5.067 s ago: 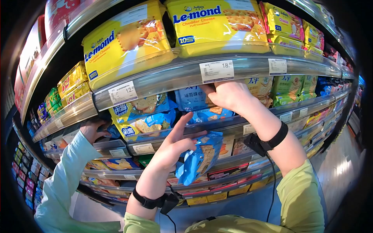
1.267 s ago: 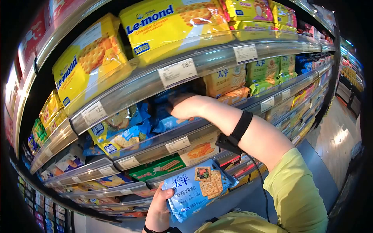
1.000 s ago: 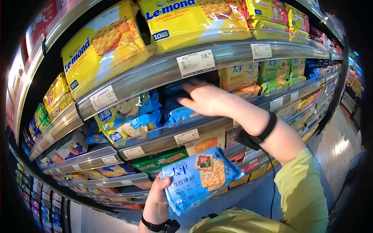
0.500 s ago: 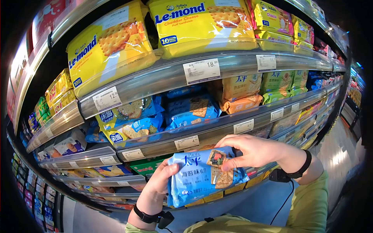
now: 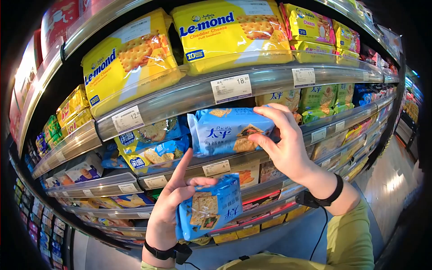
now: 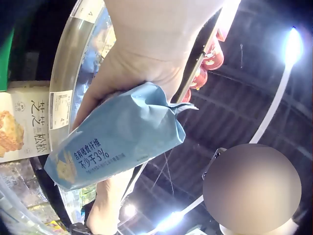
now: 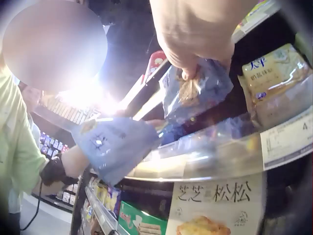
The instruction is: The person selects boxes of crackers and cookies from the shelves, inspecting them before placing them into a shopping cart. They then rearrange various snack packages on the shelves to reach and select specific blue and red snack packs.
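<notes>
Fingers (image 5: 280,120) of the right hand (image 5: 293,150) are gripping the right end of an upper blue Pacific packet (image 5: 218,128), the thumb pressing on its printed front. That packet is sitting level at the opening of a middle shelf (image 5: 288,143), just under the 18.80 price label (image 5: 231,88); whether it is resting on anything there, I cannot tell. Lower down, the left hand (image 5: 164,211) is holding a second blue packet (image 5: 225,207) in front of the shelving, its index finger pointing up while other fingers are curling over the packet's top (the print is facing the camera upside down).

To the left of the upper packet, blue-and-yellow cracker packets (image 5: 155,155) are lying stacked, while orange Pacific packets (image 5: 280,100) and green packets (image 5: 318,100) are standing to its right. Large yellow Le-mond packs (image 5: 231,45) are filling the shelf above. Beneath the middle shelf, a white box with a pastry picture (image 7: 215,208) is standing beside a green box (image 7: 134,218). Black straps (image 5: 333,191) are circling both wrists.
</notes>
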{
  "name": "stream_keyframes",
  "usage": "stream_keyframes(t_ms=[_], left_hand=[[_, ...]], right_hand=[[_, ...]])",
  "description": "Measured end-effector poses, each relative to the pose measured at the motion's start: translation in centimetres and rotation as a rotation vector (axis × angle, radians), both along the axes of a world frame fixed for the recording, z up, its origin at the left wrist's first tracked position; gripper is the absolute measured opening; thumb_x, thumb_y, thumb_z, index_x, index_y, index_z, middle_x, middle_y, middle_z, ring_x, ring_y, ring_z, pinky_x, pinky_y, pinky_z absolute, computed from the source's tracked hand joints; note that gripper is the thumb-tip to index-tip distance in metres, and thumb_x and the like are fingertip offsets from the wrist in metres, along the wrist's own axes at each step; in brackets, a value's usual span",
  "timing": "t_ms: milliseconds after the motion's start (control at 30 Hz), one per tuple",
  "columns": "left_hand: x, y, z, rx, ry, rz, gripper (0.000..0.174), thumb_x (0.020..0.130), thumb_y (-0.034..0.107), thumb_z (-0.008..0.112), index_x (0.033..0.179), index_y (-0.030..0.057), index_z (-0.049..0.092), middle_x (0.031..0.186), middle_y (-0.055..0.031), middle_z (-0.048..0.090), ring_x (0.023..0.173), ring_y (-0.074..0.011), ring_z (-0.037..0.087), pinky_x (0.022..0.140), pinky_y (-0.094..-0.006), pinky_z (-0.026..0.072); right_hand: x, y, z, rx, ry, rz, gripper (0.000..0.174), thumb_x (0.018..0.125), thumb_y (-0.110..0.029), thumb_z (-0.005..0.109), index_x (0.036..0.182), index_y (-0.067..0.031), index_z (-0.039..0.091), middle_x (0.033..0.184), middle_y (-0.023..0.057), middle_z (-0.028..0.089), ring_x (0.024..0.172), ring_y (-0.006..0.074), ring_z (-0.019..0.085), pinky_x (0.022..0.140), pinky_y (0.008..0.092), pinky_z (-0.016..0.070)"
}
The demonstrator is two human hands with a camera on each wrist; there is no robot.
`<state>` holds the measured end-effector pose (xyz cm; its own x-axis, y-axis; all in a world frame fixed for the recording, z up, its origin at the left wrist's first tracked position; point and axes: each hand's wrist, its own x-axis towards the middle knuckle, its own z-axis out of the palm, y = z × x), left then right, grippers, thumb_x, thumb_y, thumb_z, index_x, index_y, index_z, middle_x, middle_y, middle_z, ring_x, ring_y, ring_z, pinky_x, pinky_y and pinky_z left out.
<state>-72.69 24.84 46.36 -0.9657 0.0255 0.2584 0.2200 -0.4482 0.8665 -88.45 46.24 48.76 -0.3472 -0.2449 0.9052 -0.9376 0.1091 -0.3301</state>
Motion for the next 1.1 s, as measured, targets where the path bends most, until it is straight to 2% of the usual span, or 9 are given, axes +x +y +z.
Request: stream_keyframes(t_ms=[200,300,400,533,667,700,800,1033,1100], left_hand=[[-3.2,-0.4,1.0,-0.338,0.087,0.079,0.089,0.082,0.007,0.053,0.154,0.0085,0.000,0.117,-0.0227,0.063,0.113,-0.0260,0.059,0.102,-0.0374,0.0399],[-4.3,-0.2,1.0,-0.350,0.025,0.167,0.091,0.079,0.016,0.053,0.154,0.0068,0.002,0.115,-0.0241,0.063,0.114,-0.0275,0.058,0.104,-0.0376,0.0392],[-4.9,-0.7,0.9,-0.388,0.023,0.203,0.091,0.080,0.016,0.052,0.153,0.0036,0.001,0.114,-0.0239,0.064,0.115,-0.0277,0.058,0.105,-0.0375,0.0375],[-5.1,-0.8,1.5,-0.441,0.020,0.191,0.092,0.080,0.017,0.052,0.152,-0.0011,-0.003,0.113,-0.0239,0.065,0.115,-0.0276,0.058,0.105,-0.0368,0.0372],[-5.5,-0.7,2.6,-0.407,-0.018,0.135,0.097,0.085,0.019,0.058,0.148,-0.0051,-0.012,0.111,-0.0199,0.065,0.110,-0.0219,0.059,0.101,-0.0324,0.0386],[-5.6,-0.6,2.9,-0.418,-0.032,0.122,0.097,0.086,0.019,0.057,0.148,-0.0051,-0.013,0.111,-0.0200,0.065,0.110,-0.0225,0.059,0.100,-0.0325,0.0400],[-5.4,0.2,3.6,-0.427,-0.049,0.138,0.091,0.085,0.019,0.053,0.149,-0.0061,-0.007,0.112,-0.0234,0.065,0.111,-0.0275,0.061,0.099,-0.0335,0.0437],[-5.8,0.2,3.5,-0.417,-0.084,0.151,0.087,0.086,0.019,0.051,0.150,-0.0053,-0.002,0.113,-0.0233,0.065,0.110,-0.0269,0.061,0.099,-0.0343,0.0451],[-5.9,0.0,3.5,-0.371,-0.106,0.089,0.084,0.085,0.018,0.052,0.151,-0.0035,0.003,0.113,-0.0227,0.065,0.110,-0.0262,0.061,0.097,-0.0347,0.0467]], right_hand=[[-4.1,-2.7,-2.0,-0.037,0.358,-0.121,0.056,0.077,0.003,0.074,0.126,-0.0083,0.051,0.127,0.0189,0.048,0.113,0.0333,0.054,0.088,0.0389,0.0490],[-5.7,-4.0,-3.2,-0.193,-0.078,0.158,0.056,0.081,-0.004,0.074,0.126,-0.0018,0.041,0.114,0.0199,0.056,0.097,0.0363,0.060,0.083,0.0393,0.0492],[-6.1,-4.7,-2.2,-0.110,-0.088,0.156,0.053,0.084,-0.012,0.073,0.124,-0.0008,0.042,0.110,0.0204,0.057,0.089,0.0396,0.061,0.079,0.0412,0.0489],[-6.1,-5.6,-0.3,-0.092,0.231,-0.058,0.049,0.083,-0.005,0.069,0.124,0.0018,0.042,0.107,0.0275,0.057,0.095,0.0471,0.057,0.079,0.0455,0.0479],[-6.4,-6.3,0.9,0.066,0.112,-0.170,0.035,0.088,-0.019,0.061,0.111,0.0065,0.053,0.109,0.0326,0.057,0.096,0.0487,0.057,0.080,0.0504,0.0486],[-6.5,-6.4,1.4,0.236,-0.138,-0.170,0.041,0.092,-0.032,0.055,0.108,0.0052,0.057,0.104,0.0313,0.061,0.088,0.0477,0.060,0.077,0.0511,0.0502],[-6.3,-7.7,1.7,0.298,-0.182,-0.320,0.042,0.094,-0.037,0.053,0.113,0.0008,0.058,0.097,0.0291,0.063,0.082,0.0458,0.062,0.075,0.0510,0.0521],[-5.2,-7.8,2.1,0.404,-0.299,-0.395,0.031,0.093,-0.027,0.059,0.110,-0.0025,0.059,0.106,0.0258,0.062,0.094,0.0445,0.060,0.080,0.0512,0.0503],[-5.5,-8.0,1.8,0.347,-0.126,-0.454,0.029,0.091,-0.025,0.060,0.110,-0.0028,0.060,0.105,0.0249,0.062,0.093,0.0451,0.060,0.080,0.0512,0.0504]])
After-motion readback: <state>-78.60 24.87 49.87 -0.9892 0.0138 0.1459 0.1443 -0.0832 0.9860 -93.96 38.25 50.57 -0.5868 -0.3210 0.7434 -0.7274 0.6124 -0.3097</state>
